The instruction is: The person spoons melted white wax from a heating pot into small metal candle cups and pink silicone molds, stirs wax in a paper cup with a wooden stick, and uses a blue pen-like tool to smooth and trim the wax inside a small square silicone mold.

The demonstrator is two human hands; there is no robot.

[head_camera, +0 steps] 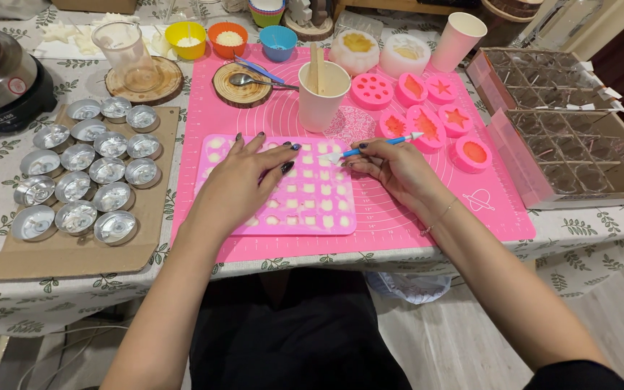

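**Hands on the pink mould tray**

I see my left hand [243, 180] pressed flat, fingers spread, on the pink mould tray [305, 209] mid-mat. My right hand [391, 166] pinches a blue-handled tool [377, 146] at the tray's upper edge; a paper cup [323, 97] stands just behind, tin cups [84, 173] left.

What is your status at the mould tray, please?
Left hand flat on pink mould. Right hand holds blue tool, tip at the mould's top edge. Paper cup stands just behind.

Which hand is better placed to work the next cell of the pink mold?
Probably the right hand: it already holds the blue tool, tip at the pink mold. The left hand lies flat on it, steadying.
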